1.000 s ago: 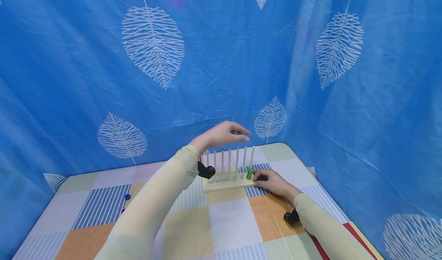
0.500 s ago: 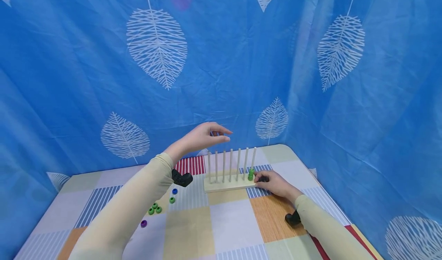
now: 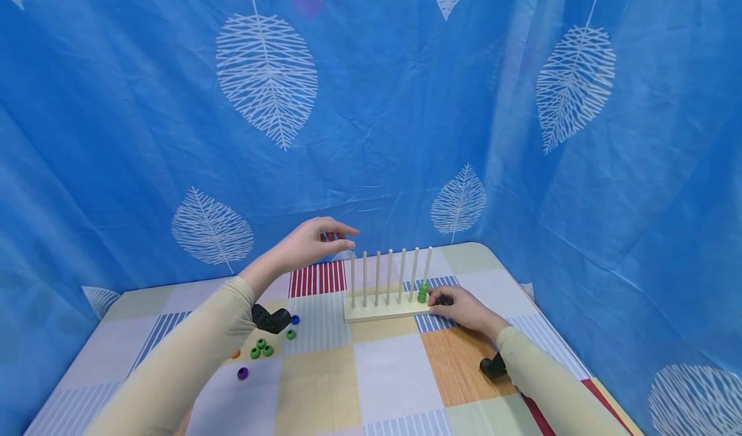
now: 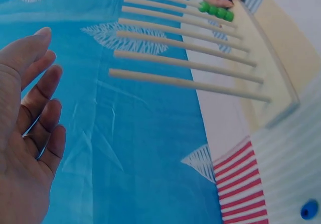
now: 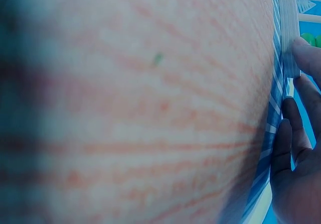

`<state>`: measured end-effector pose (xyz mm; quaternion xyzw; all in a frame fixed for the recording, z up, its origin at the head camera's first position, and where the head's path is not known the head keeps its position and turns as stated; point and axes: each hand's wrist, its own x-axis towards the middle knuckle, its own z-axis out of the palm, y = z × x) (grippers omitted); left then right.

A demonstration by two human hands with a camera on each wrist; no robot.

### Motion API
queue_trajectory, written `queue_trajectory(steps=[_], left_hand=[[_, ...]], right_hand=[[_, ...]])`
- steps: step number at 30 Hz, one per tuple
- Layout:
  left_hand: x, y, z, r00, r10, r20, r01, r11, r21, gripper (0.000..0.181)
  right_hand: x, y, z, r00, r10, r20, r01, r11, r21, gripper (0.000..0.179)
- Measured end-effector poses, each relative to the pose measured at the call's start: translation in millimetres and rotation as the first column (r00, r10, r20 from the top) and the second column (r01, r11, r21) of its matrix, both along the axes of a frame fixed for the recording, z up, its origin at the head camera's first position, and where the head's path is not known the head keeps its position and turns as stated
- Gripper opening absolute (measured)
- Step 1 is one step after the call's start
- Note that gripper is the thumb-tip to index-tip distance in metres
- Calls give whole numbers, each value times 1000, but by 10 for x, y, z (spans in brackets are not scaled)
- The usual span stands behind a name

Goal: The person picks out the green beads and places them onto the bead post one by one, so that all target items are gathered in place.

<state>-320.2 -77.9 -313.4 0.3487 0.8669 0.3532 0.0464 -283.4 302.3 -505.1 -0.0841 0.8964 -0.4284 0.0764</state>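
A pale wooden peg rack (image 3: 382, 312) with a row of upright rods stands on the table. Several green beads (image 3: 422, 293) are stacked low on its rightmost rod. At that right end my right hand (image 3: 464, 308) grips the base, and in the right wrist view the thumb (image 5: 307, 58) lies on the base's edge. My left hand (image 3: 307, 243) is in the air, up and left of the leftmost rod. Its fingers (image 4: 42, 91) are relaxed and hold nothing. The left wrist view shows the rods bare except the one with beads (image 4: 216, 11).
Left of the rack, loose green beads (image 3: 261, 344), a blue bead (image 3: 295, 319) and a purple bead (image 3: 243, 373) lie on the patchwork tablecloth (image 3: 315, 384). An orange bead (image 3: 236, 353) shows beside the left sleeve. A blue leaf-patterned curtain (image 3: 371, 101) hangs behind the table.
My left hand has moved left, away from above the rack's right end, and its arm has uncovered the loose beads. My right hand stays at the rack's end.
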Motion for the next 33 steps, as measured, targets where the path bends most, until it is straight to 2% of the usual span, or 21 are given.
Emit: queue_trajectory(steps=[10, 18, 27, 30, 33], left_hand=[[161, -427, -146, 997, 63, 33, -64, 998, 19, 38], [242, -711, -264, 993, 100, 59, -101, 995, 21, 40], [285, -872, -386, 988, 137, 67, -136, 990, -20, 38], [290, -925, -453, 988, 139, 73, -136, 990, -45, 35], [292, -980, -546, 985, 133, 107, -127, 990, -60, 32]], right_hand=[[15, -2, -1, 1000, -16, 10, 16, 1000, 6, 5], [16, -24, 30, 1000, -18, 20, 18, 1000, 4, 4], [20, -22, 45, 1000, -15, 12, 15, 1000, -3, 3], [17, -20, 33, 1000, -14, 12, 14, 1000, -4, 3], [9, -17, 13, 1000, -18, 14, 18, 1000, -5, 3]])
